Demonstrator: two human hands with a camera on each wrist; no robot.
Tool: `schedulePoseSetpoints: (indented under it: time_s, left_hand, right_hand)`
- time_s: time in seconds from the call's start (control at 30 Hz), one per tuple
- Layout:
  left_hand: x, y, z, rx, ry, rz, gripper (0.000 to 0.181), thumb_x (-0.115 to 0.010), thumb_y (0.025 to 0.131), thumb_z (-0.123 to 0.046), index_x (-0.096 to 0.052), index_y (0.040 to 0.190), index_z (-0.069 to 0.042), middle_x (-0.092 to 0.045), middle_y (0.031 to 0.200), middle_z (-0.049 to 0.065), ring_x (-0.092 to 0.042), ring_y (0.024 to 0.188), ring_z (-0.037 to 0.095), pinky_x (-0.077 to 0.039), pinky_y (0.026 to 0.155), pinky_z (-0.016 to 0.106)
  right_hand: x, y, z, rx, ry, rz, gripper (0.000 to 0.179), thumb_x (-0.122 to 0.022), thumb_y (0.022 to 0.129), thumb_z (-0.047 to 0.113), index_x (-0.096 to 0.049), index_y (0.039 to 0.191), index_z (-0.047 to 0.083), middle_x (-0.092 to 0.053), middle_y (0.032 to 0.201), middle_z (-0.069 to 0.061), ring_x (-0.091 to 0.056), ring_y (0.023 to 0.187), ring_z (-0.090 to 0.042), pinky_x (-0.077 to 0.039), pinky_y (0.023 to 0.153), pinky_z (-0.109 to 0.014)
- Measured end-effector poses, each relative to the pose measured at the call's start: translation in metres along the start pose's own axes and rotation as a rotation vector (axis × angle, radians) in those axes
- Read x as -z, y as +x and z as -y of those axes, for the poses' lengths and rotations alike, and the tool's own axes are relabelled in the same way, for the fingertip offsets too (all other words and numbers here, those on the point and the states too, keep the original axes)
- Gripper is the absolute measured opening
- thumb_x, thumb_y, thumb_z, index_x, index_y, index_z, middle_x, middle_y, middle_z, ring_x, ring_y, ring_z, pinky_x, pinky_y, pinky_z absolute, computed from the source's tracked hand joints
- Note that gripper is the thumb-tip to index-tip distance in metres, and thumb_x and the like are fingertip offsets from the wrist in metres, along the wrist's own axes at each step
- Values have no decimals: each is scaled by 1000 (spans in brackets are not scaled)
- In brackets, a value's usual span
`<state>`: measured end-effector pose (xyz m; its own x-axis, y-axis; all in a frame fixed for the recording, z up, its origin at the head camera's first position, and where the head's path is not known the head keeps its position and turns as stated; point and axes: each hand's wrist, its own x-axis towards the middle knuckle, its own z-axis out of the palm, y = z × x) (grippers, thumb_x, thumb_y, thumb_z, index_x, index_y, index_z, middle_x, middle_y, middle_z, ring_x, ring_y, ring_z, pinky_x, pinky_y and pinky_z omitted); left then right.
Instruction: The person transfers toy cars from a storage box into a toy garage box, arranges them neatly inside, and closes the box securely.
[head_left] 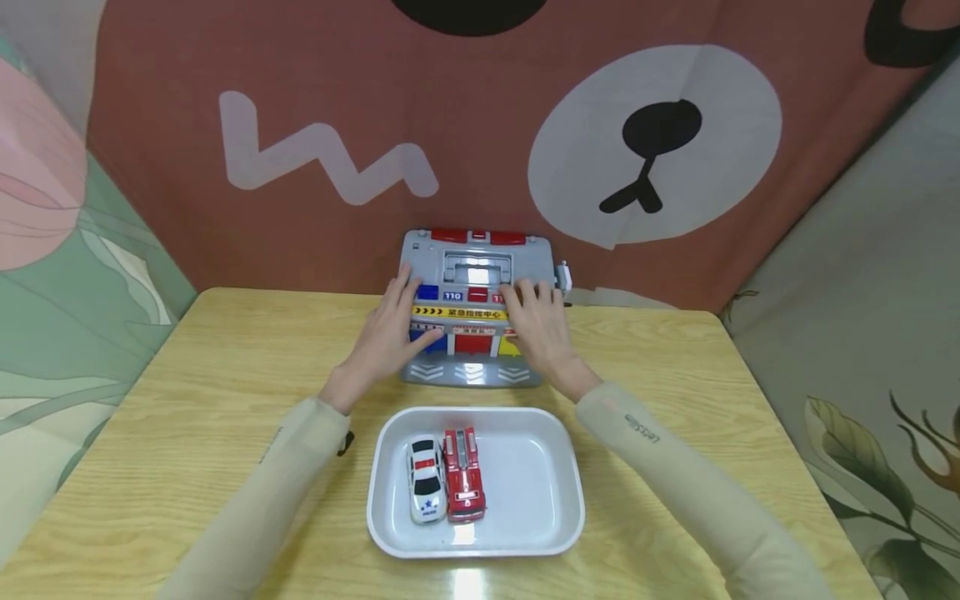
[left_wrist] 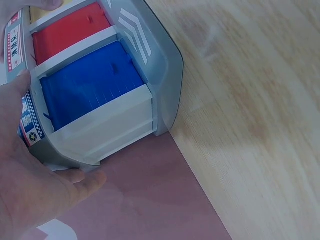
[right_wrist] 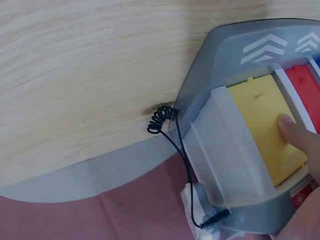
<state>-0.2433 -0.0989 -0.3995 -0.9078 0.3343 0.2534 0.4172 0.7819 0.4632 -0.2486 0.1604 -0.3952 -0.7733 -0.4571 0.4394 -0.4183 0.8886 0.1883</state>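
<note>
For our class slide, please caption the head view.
Left hand and right hand hold a toy garage beyond a white tray with a police car and red truck.

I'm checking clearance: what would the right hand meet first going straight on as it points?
The right hand would likely meet the boxy grey plastic toy building, which its thumb touches; depth ahead is unclear.

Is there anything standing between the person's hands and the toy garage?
Nothing visible does: the left hand and right hand both touch the toy garage directly. The white tray sits nearer the camera, apart from both hands.
</note>
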Motion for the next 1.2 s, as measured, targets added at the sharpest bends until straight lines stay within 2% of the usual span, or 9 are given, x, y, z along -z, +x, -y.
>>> schedulePoseSetpoints:
  time_s: [0.23, 0.5, 0.83, 1.2]
  left_hand:
    - [-1, 0, -2, -15, 3, -1, 89, -61, 90, -52, -18, 154, -8, 5, 162, 7, -11, 145, 38, -28, 107, 62]
    - [-3, -2, -4, 0, 1, 5, 89, -61, 90, -52, -18, 154, -8, 7, 162, 6, -10, 145, 37, -28, 107, 61]
    - [0, -2, -3, -11, 18, 6, 89, -61, 90, -52, -16, 154, -8, 6, 162, 7, -11, 145, 37, -26, 109, 59]
    - [0, -1, -7, -10, 1, 1, 89, -61, 90, -52, -17, 154, -8, 6, 161, 6, -8, 145, 35, -26, 108, 60]
  right_hand:
    - [-2, -3, -1, -9, 7, -16, 80, -89, 68, 32, -46, 131, 8, -46, 122, -16, -41, 98, -32, -37, 73, -39]
    - [-1, -7, -1, 11, 22, -52, 77, -89, 69, 29, -47, 130, 7, -47, 122, -17, -42, 98, -32, -38, 72, -39]
    - [-1, -7, 0, -4, 38, -31, 83, -88, 67, 37, -47, 132, 7, -47, 123, -17, -42, 103, -32, -39, 76, -41]
    - [8, -8, -6, 20, 74, 31, 85, -81, 72, 44, -43, 138, 6, -44, 125, -18, -39, 105, -32, -37, 82, -44]
